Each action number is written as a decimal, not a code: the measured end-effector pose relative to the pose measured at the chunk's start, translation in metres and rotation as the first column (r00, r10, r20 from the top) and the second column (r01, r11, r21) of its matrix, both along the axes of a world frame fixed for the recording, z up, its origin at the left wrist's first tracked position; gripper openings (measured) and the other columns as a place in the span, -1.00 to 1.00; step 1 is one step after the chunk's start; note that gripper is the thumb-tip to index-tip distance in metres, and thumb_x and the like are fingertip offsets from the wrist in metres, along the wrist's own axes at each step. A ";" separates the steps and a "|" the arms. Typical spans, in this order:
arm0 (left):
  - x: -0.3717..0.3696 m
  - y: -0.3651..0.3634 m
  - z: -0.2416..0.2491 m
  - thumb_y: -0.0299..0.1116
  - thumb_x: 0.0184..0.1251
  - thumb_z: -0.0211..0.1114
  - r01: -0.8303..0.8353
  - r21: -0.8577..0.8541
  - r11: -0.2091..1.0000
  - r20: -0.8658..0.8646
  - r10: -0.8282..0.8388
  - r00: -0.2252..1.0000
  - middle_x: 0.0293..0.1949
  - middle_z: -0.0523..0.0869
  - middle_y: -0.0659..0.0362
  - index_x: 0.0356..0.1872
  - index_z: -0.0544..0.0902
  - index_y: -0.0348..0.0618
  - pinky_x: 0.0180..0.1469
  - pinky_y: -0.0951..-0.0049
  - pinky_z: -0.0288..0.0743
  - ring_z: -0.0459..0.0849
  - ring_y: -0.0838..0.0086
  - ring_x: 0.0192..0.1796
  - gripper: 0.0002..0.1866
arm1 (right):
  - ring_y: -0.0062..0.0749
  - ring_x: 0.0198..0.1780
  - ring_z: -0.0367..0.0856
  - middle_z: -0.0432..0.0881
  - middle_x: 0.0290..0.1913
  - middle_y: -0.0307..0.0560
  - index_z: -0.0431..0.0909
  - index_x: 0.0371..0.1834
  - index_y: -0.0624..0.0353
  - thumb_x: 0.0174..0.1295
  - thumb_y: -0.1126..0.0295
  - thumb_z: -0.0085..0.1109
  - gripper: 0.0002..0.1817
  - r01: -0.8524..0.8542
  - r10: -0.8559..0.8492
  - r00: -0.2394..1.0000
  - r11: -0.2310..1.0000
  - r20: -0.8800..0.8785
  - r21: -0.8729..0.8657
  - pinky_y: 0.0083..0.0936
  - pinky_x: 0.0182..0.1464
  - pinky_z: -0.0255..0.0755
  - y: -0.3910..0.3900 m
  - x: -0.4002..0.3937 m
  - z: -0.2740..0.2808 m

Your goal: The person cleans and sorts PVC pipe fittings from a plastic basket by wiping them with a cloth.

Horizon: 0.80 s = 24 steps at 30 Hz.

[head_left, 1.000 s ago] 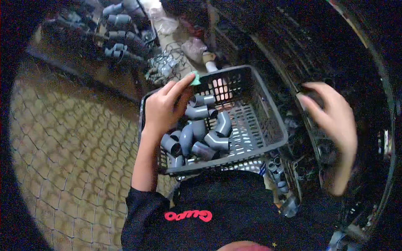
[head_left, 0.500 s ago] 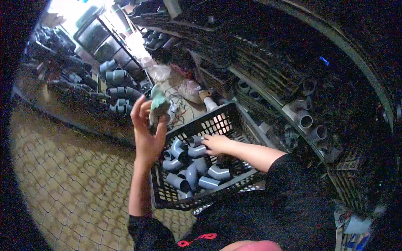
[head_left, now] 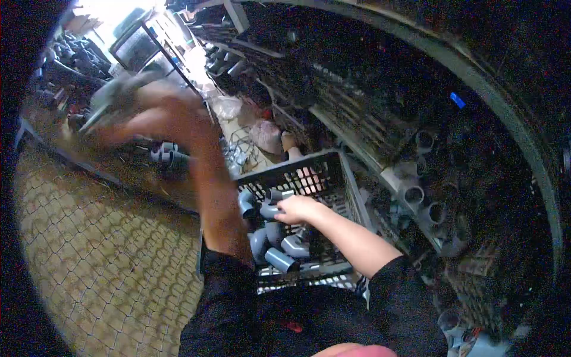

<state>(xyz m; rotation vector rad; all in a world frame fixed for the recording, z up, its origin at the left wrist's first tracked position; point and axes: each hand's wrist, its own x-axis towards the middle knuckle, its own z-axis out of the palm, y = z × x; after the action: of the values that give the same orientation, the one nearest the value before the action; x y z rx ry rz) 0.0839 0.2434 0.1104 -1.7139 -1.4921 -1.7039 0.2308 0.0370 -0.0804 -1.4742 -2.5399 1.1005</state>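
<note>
My left hand (head_left: 151,113) is raised at the upper left, above the shelf side, smeared by motion. A pale greenish-grey thing (head_left: 122,92), also blurred, is at its fingers; the grip is not clear. My right hand (head_left: 295,210) reaches into a black plastic crate (head_left: 351,178), its fingers bent round a grey elbow pipe fitting (head_left: 270,211). Several more grey elbow fittings (head_left: 281,260) lie in a loose pile in the crate, partly hidden by my left forearm.
Shelves with grey pipe fittings (head_left: 436,212) run along the right. More fittings (head_left: 169,156) stand on the left rack. Clear plastic bags (head_left: 266,135) lie beyond the crate. Patterned paving (head_left: 107,256) covers the floor at lower left.
My left hand has swung up and to the left from beside the crate, with the greenish thing at its fingers. My right hand stays in the crate at the fittings. The view has shifted slightly.
</note>
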 end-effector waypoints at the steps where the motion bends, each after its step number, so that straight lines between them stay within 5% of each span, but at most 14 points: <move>1: 0.045 0.001 -0.011 -0.63 0.06 0.19 0.062 -0.007 0.998 -0.072 -0.062 0.995 0.38 0.26 -0.10 0.38 0.27 -0.23 0.25 0.10 0.41 0.26 0.09 0.39 -0.27 | 0.07 -0.02 0.67 0.69 -0.07 0.19 0.65 0.00 0.16 0.23 -0.08 0.08 -0.46 -0.042 0.046 0.995 0.998 0.090 -0.043 -0.12 0.09 0.51 0.005 0.003 -0.005; 4: 0.157 -0.023 -0.037 -0.63 -0.01 0.20 0.334 -0.085 0.939 -0.446 -0.336 0.830 0.47 0.14 -0.14 0.46 0.17 -0.23 0.29 0.05 0.40 0.17 0.03 0.48 -0.14 | -0.03 0.09 0.64 0.67 0.03 0.16 0.65 0.00 0.21 0.26 -0.10 0.08 -0.42 0.035 -0.007 0.976 0.992 0.218 -0.124 -0.20 0.18 0.48 0.005 0.019 0.000; 6: 0.183 -0.046 -0.039 -0.61 -0.08 0.23 0.520 -0.406 0.752 -0.610 -0.647 0.459 0.49 0.13 -0.15 0.50 0.13 -0.16 0.31 0.02 0.39 0.18 -0.01 0.49 -0.05 | -0.05 0.12 0.63 0.66 0.06 0.15 0.64 0.02 0.26 0.25 -0.12 0.10 -0.39 0.021 0.024 0.961 0.987 0.276 -0.160 -0.24 0.20 0.46 0.007 0.024 -0.012; 9: 0.180 -0.045 -0.030 -0.60 0.00 0.20 0.556 -0.354 0.752 -0.617 -0.635 0.466 0.49 0.20 -0.09 0.52 0.15 0.05 0.37 0.03 0.33 0.29 -0.06 0.43 -0.07 | -0.01 0.09 0.63 0.66 0.05 0.19 0.65 0.00 0.24 0.25 -0.11 0.11 -0.41 0.002 0.053 0.962 0.980 0.267 -0.201 -0.20 0.15 0.48 0.003 0.026 0.004; 14: 0.150 -0.067 0.006 -0.58 0.03 0.31 0.472 -0.315 0.823 -0.800 -0.498 0.335 0.57 -0.08 -0.04 0.52 0.13 0.41 0.48 -0.05 0.15 0.07 -0.12 0.53 0.00 | 0.03 0.06 0.64 0.67 0.00 0.20 0.65 -0.02 0.25 0.26 -0.09 0.09 -0.43 -0.027 0.046 0.995 0.979 0.088 -0.203 -0.18 0.13 0.47 0.001 0.013 0.004; 19: 0.095 -0.090 0.020 -0.48 0.01 0.34 0.450 -0.278 0.848 -0.809 -0.460 0.366 0.55 -0.01 -0.01 0.52 0.15 0.38 0.50 0.03 0.13 0.06 0.00 0.54 -0.02 | 0.00 0.10 0.63 0.66 0.04 0.18 0.63 0.03 0.27 0.28 -0.11 0.06 -0.39 -0.044 0.091 0.976 0.972 0.199 -0.231 -0.21 0.19 0.46 0.006 0.021 0.001; 22: 0.056 -0.086 -0.010 -0.41 0.09 0.33 0.357 -0.336 0.872 -0.801 -0.464 0.378 0.55 -0.01 -0.01 0.53 0.14 0.32 0.49 0.02 0.13 0.10 -0.01 0.53 -0.08 | 0.00 0.15 0.59 0.64 0.10 0.15 0.62 0.06 0.26 0.30 -0.12 0.05 -0.39 -0.051 0.126 0.958 0.960 0.259 -0.277 -0.20 0.22 0.44 0.017 0.025 0.005; 24: 0.026 -0.081 -0.046 -0.32 0.18 0.32 0.257 -0.400 0.880 -0.790 -0.473 0.390 0.55 -0.02 -0.02 0.53 0.13 0.28 0.49 0.02 0.14 0.13 -0.01 0.51 -0.14 | 0.00 0.10 0.62 0.67 0.04 0.15 0.65 0.01 0.21 0.27 -0.05 0.08 -0.46 -0.049 0.086 0.967 0.987 0.241 -0.156 -0.20 0.19 0.46 0.015 0.031 0.004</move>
<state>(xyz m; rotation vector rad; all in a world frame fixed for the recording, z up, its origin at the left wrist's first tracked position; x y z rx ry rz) 0.1094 0.1628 0.0641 -2.5936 -0.7997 -0.4661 0.2615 0.0521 -0.0766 -1.6697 -2.7444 1.2105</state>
